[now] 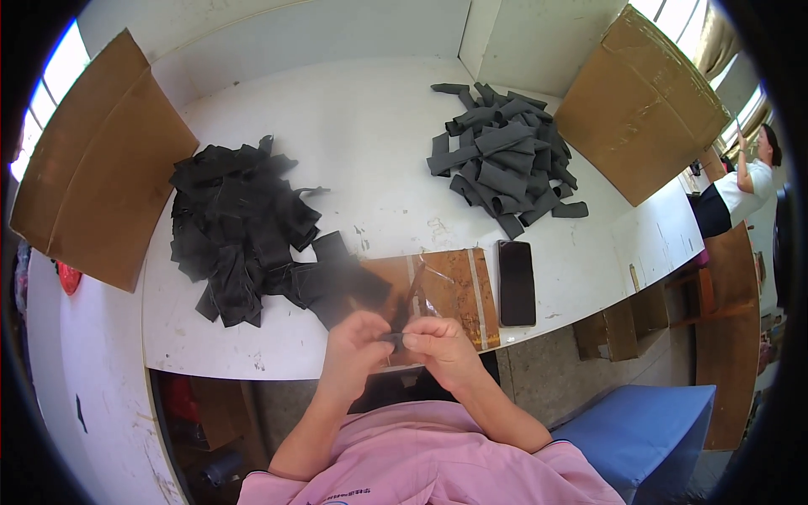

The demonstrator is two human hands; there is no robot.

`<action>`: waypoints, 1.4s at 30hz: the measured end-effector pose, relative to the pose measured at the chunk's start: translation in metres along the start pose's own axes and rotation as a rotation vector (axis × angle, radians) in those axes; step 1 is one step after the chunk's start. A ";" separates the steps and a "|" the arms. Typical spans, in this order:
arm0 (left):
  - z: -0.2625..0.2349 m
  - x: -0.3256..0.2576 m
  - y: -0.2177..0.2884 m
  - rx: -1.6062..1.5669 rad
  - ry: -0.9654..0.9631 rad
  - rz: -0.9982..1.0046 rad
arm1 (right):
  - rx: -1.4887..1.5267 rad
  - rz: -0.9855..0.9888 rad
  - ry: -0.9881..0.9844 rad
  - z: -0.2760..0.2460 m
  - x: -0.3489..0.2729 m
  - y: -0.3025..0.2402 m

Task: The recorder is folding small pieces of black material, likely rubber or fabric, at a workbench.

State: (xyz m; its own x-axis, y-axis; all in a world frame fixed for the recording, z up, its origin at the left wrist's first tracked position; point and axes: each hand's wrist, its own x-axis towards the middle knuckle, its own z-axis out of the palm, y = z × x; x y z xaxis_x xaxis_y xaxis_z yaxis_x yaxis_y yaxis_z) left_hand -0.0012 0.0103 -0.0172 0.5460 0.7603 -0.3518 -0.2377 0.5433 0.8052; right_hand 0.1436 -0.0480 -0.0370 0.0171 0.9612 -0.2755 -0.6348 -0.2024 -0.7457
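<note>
So both hands are pinched together at the near edge of the white counter (370, 126), left hand (358, 341) and right hand (442, 345) closed on a small dark strip of fabric (394, 338) held between the fingertips, just above a brown wooden board (459, 282) lying on the counter. Left of that there's a messy heap of black fabric strips (244, 231), and further back on the right a looser pile of grey fabric strips (505, 160). A black phone (516, 282) lies face up right beside the board. Flattened brown cardboard sheets (93, 160) lean at the far left and another cardboard panel (644, 105) at the right; nothing sits in them as far as I can see
</note>
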 end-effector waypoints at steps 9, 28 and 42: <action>0.014 0.008 -0.006 -0.077 0.093 0.087 | -0.077 0.052 0.061 0.002 0.002 -0.004; 0.059 0.006 0.077 -0.351 -0.438 0.342 | -0.690 -0.536 -0.114 0.058 -0.006 -0.119; 0.043 0.034 0.048 -0.985 -0.391 -0.077 | -0.220 -0.032 -0.201 0.019 0.043 -0.095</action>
State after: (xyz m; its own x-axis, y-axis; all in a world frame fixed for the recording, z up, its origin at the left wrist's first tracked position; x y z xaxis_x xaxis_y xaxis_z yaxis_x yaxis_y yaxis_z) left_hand 0.0410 0.0473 0.0303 0.7662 0.6393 -0.0661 -0.6414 0.7670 -0.0165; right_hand 0.1905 0.0165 0.0334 -0.1323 0.9812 -0.1405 -0.4534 -0.1860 -0.8717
